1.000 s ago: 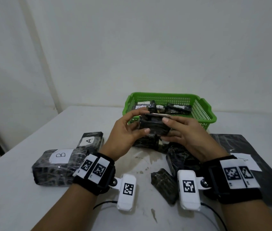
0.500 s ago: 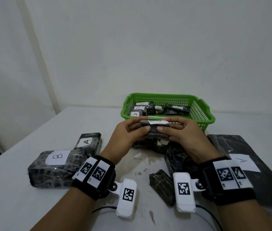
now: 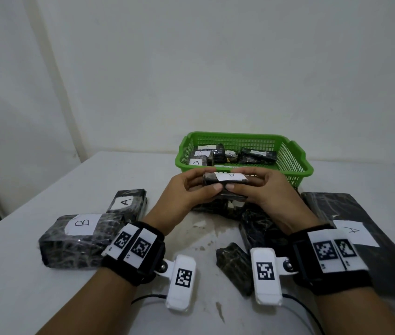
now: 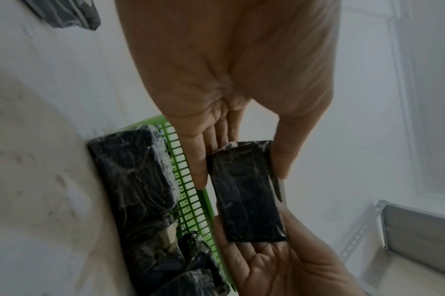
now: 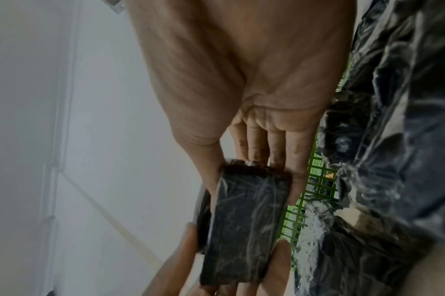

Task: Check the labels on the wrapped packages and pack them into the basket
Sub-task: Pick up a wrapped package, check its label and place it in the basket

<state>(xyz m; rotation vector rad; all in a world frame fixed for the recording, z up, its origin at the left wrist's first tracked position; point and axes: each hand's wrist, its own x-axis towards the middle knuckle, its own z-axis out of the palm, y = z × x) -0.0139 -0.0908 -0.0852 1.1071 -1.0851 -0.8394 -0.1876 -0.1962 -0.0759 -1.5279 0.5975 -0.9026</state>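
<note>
Near the white table's (image 3: 34,298) left edge sits a big black film-wrapped package with a white "B" label (image 3: 75,235), label up so it reads at a glance; just behind it a black wrapped package with an "A" label (image 3: 128,201) also lies face up, both unpacked. Centre: left hand (image 3: 186,197) and right hand (image 3: 264,197) each pinch an end of a small black film-wrapped block with a white paper label (image 3: 225,181), thumbs on the near side, fingers behind, held level above the table with label turned up toward the head camera, likely to read it; the letter looks like an A but it's inverted and small, not sure. Wrist views show only its dark unlabelled underside. It hovers just in front of the green plastic mesh basket (image 3: 298,165) at the far edge, which already holds several labelled packages, so the drop looks short. More dark wrapped packages (image 3: 235,269) lie under and before the hands. Toward the right edge a large flat black wrapped package with an "A" label (image 3: 351,233), face up.
</note>
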